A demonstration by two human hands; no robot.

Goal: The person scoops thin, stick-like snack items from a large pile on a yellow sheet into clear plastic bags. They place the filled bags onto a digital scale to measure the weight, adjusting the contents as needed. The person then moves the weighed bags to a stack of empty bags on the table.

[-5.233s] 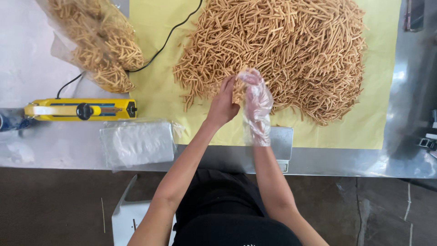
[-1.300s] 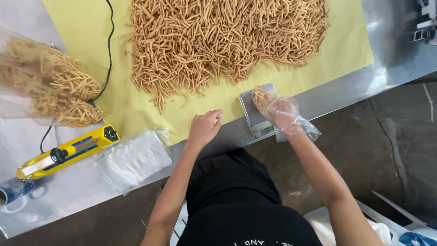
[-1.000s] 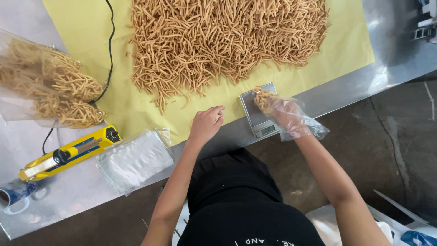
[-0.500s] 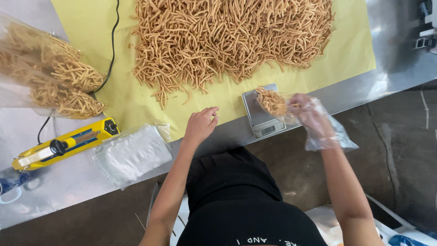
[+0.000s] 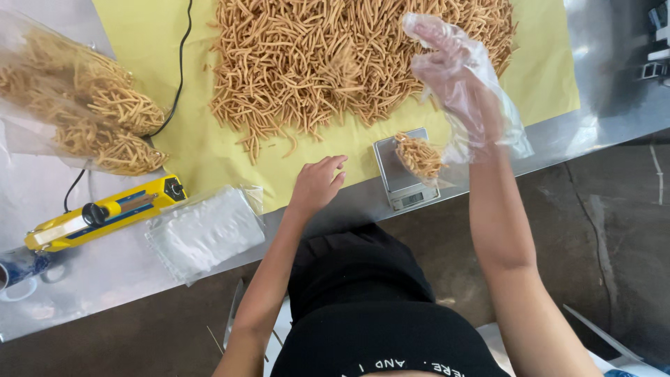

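Observation:
A big heap of thin golden snack sticks [image 5: 349,63] lies on a yellow sheet [image 5: 202,150]. At the sheet's near edge stands a small digital scale [image 5: 398,185] with a clear bag holding a small pile of sticks [image 5: 419,155] on it. My right hand [image 5: 457,80], in a loose clear plastic glove, is raised above the heap's right part with fingers spread and nothing in it. My bare left hand [image 5: 317,185] rests open on the sheet's edge, left of the scale.
Filled clear bags of sticks [image 5: 84,112] lie at the left. A yellow heat sealer [image 5: 105,213] with a black cord sits on the steel table [image 5: 84,279]. A stack of empty clear bags [image 5: 202,234] lies beside it. Metal parts [image 5: 656,42] stand at far right.
My right hand set the sticks on the scale, let go, and rose up toward the heap. My left hand stayed at the sheet's edge. The view shifted slightly.

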